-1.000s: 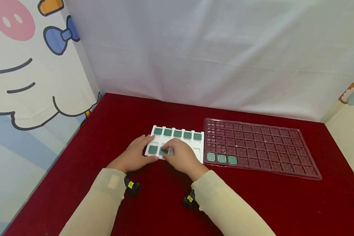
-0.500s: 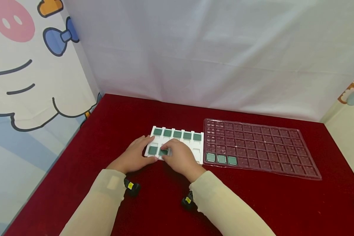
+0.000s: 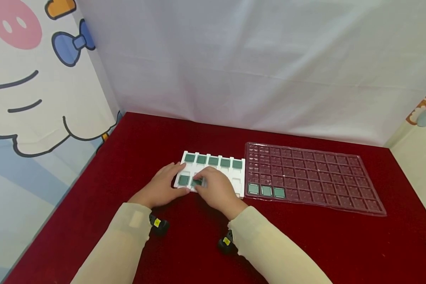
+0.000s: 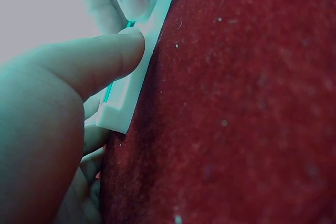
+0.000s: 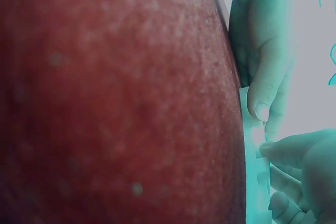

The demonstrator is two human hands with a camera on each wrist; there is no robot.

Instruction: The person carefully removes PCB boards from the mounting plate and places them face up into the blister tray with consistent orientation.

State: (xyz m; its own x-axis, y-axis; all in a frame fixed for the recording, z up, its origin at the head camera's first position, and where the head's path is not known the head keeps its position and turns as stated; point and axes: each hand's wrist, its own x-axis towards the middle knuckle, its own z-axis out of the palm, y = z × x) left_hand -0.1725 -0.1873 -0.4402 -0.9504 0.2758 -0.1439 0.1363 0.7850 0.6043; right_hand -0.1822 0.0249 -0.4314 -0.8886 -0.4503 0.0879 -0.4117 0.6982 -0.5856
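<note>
A white tray with two rows of slots lies on the red cloth. Square green chips fill its back row, and another green chip sits at the front left. My left hand holds the tray's left end, thumb at the front edge and fingers along the far side. Thumb and fingertips of my right hand pinch a chip at the second front slot. That hand hides the middle of the front row. In the left wrist view, the left thumb presses on the tray rim.
Right of the white tray lies a large clear plastic tray with many square pockets. Three green chips sit in its front left pockets. A white cloth backdrop hangs behind the table, with a cartoon-printed sheet at left.
The right hand has shifted very slightly left at the same slot. The left hand and both trays hold their places.
</note>
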